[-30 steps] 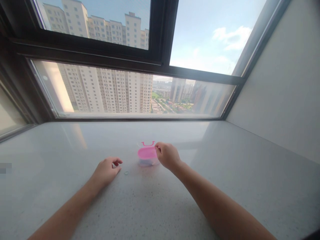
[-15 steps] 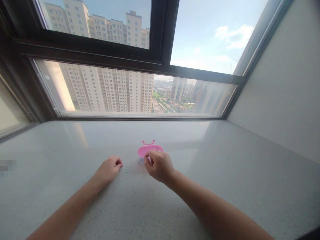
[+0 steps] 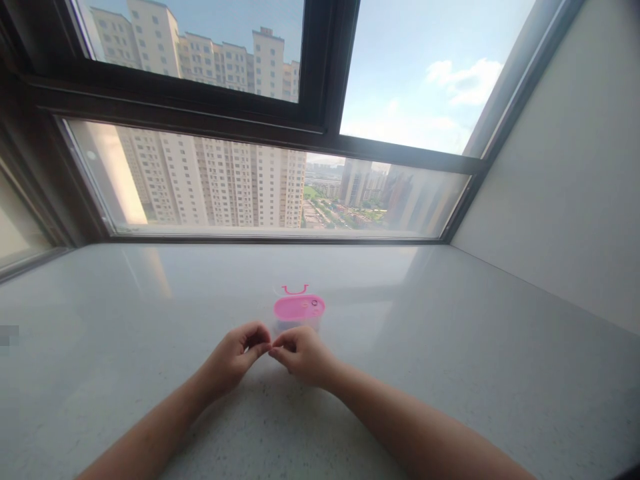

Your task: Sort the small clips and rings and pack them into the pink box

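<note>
A small clear box with a pink lid (image 3: 299,311) stands on the pale stone sill (image 3: 150,313), and a pink handle (image 3: 295,289) rises behind it. Just in front of the box my left hand (image 3: 235,360) and my right hand (image 3: 303,355) meet, fingertips pinched together at one spot. Whatever lies between the fingertips is too small to make out. A tiny dark ring sits on the lid near its right end.
A wide window (image 3: 280,187) with a dark frame runs along the far edge of the sill. A plain white wall (image 3: 565,173) closes off the right side. The sill stretches out to the left and right of the hands.
My right hand left the pink lid and drew back toward me. My left hand slid right to meet it. The small clear ring that lay on the sill is out of sight.
</note>
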A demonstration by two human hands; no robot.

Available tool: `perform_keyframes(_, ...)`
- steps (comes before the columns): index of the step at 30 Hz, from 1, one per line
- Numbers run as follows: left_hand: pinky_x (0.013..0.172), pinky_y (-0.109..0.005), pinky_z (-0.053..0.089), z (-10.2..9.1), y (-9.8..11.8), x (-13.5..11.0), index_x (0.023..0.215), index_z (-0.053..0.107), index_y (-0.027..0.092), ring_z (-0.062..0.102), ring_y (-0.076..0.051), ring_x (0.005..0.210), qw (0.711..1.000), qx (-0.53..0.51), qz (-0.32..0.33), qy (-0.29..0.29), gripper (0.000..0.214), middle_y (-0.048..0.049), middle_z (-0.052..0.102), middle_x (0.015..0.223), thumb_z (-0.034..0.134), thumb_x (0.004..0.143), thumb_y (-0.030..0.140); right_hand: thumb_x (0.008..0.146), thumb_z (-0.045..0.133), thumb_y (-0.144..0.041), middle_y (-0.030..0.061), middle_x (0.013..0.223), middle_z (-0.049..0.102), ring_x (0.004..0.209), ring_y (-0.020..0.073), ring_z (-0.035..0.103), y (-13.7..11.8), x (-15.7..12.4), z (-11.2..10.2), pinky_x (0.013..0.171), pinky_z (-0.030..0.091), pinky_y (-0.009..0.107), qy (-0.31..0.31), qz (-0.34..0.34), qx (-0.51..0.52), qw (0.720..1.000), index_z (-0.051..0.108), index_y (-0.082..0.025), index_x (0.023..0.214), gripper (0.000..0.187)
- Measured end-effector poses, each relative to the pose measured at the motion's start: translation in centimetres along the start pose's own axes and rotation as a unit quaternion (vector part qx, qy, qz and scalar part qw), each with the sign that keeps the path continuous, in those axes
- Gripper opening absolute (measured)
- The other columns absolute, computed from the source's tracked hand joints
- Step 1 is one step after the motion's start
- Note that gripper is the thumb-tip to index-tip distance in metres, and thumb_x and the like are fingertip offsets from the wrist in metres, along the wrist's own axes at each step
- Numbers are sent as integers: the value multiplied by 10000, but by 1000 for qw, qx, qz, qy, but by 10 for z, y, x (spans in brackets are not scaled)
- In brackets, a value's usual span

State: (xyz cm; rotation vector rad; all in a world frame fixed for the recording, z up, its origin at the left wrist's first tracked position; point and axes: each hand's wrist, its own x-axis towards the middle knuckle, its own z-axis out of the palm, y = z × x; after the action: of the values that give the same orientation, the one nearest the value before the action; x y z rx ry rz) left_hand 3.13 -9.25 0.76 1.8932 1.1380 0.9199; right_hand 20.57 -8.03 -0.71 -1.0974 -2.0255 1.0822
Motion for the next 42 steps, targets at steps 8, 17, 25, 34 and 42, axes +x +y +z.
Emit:
perform_keyframes(8,612,-236,400,2,-3,-1,734,564,157,525,-142,665,999,8,8,-35,81,2,574,666,527,761,223,781,570,-360,-48,478,394,438,46,307,6,1,-5,398,207,171,-37,-43,-9,998,646,-113,728,264)
perform_keyframes(17,611,-239,411,0,-5,1,735,579,155,541,-146,663,999,-24,-8,-30,125,-4,596,667,566,753,278,758,593,-444,-33,472,468,408,55,407,7,3,-10,390,274,163,-70,6,67,995,661,-108,799,345)
perform_keyframes(25,614,-249,430,-1,-8,4,719,595,151,557,-153,660,999,-41,-24,-18,190,-12,617,666,616,712,340,718,638,-451,-36,485,488,416,53,410,12,5,-12,396,283,165,-69,21,114,991,664,-107,818,359)
perform_keyframes(34,593,-233,421,-9,-2,3,721,612,155,547,-147,632,999,31,-24,17,225,-9,617,643,568,745,375,711,635,-254,-49,498,478,433,47,401,4,3,-19,424,297,167,-99,20,160,982,611,-118,680,141)
perform_keyframes(42,634,-281,437,-30,-17,7,859,693,175,598,-204,676,962,200,-156,96,302,-50,682,762,559,690,386,703,615,-201,-49,516,487,444,45,398,7,4,-21,435,305,163,-129,24,141,981,603,-125,691,77)
